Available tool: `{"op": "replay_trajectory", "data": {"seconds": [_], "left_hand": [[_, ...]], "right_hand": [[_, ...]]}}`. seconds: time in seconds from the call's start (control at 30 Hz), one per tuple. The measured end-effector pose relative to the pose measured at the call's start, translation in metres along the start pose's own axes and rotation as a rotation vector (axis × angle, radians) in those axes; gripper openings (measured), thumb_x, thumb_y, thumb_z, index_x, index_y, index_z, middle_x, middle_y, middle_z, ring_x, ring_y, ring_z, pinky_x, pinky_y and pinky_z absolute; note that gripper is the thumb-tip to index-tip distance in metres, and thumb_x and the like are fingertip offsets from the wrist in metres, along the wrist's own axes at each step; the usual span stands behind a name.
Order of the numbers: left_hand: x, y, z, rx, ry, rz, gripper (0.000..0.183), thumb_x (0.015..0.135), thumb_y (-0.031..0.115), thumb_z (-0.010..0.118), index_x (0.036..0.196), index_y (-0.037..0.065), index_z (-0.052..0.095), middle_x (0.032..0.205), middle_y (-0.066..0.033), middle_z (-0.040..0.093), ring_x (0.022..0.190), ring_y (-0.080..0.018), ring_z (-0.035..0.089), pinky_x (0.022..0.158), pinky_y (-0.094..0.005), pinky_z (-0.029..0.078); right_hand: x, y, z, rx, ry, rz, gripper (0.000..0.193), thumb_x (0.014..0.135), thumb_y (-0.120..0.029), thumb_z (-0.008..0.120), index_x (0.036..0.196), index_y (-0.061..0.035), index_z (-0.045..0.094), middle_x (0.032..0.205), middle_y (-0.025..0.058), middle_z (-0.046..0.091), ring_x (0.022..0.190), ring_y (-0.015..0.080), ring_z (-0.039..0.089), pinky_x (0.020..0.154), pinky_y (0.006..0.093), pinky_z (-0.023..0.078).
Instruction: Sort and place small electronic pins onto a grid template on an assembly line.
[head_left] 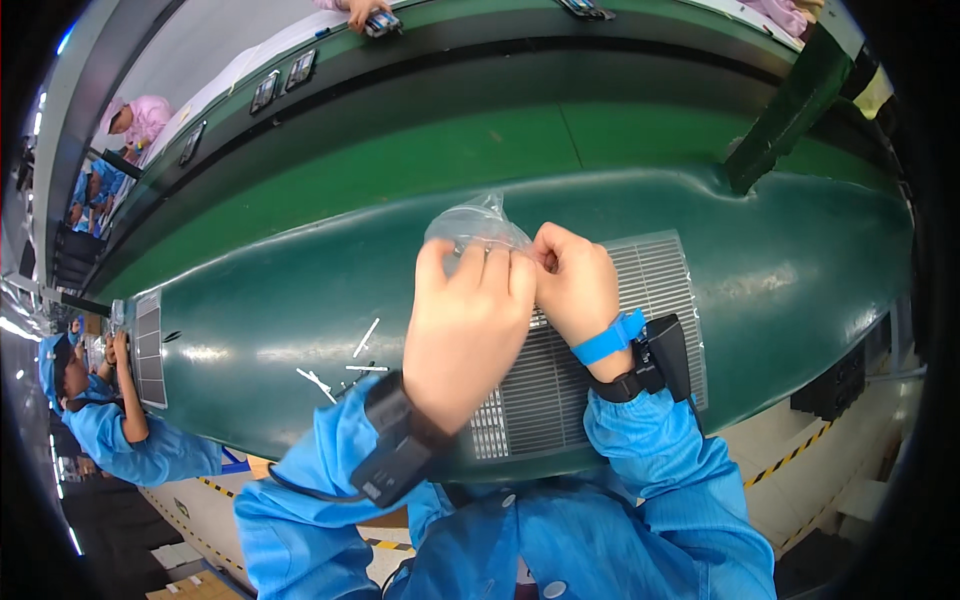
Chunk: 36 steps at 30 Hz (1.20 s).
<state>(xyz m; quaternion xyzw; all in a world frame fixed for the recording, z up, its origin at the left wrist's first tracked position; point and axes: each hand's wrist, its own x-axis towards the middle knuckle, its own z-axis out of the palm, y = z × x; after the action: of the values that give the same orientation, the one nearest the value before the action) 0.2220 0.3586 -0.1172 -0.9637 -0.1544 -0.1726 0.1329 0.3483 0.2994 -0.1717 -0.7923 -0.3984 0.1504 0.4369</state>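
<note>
Clear plastic bag [468,220] juts just beyond the left grip [468,325] and right grip [582,290], both pinching its near edge.

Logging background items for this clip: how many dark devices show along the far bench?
5: leftmost device, second device and third device at upper left; fourth device at a co-worker's hand; fifth device at the top edge. Others may be hidden.

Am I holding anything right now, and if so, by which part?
Yes, a crumpled, clear plastic bag: your bare left hand grips its near edge, and your bare right hand seems to pinch its right-hand end.
</note>
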Motion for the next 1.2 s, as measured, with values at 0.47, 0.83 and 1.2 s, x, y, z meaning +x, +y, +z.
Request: {"op": "replay_trajectory", "data": {"seconds": [0.47,0.83,1.2], "left_hand": [[0.029,-0.042,0.011,-0.091,-0.592,0.233,0.009,0.076,0.009,0.065,0.078,0.0,0.067,0.077,-0.0162,0.069,0.074,-0.0336,0.07,0.063,-0.0411,0.056],[0.013,-0.055,-0.012,-0.163,-0.555,0.37,0.015,0.075,0.007,0.064,0.09,0.007,0.065,0.085,-0.0137,0.066,0.103,-0.0305,0.064,0.104,-0.0473,0.042],[-0.002,-0.073,0.009,-0.046,0.086,0.641,0.004,0.073,0.011,0.062,0.072,0.011,0.058,0.071,-0.0035,0.055,0.08,-0.0204,0.062,0.095,-0.037,0.051]], "right_hand": [[-0.005,-0.01,0.006,0.024,0.119,-0.101,0.026,0.09,-0.025,0.063,0.073,-0.0063,0.056,0.07,0.011,0.065,0.063,0.0362,0.062,0.054,0.046,0.046],[0.0,-0.006,0.003,0.041,0.18,-0.056,0.025,0.086,-0.024,0.07,0.077,-0.0067,0.054,0.067,0.0069,0.061,0.057,0.0263,0.061,0.053,0.0376,0.048],[-0.002,0.004,0.017,0.286,-0.005,-0.143,0.022,0.091,-0.02,0.069,0.088,-0.004,0.054,0.073,0.01,0.061,0.058,0.02,0.058,0.054,0.0322,0.047]]}}
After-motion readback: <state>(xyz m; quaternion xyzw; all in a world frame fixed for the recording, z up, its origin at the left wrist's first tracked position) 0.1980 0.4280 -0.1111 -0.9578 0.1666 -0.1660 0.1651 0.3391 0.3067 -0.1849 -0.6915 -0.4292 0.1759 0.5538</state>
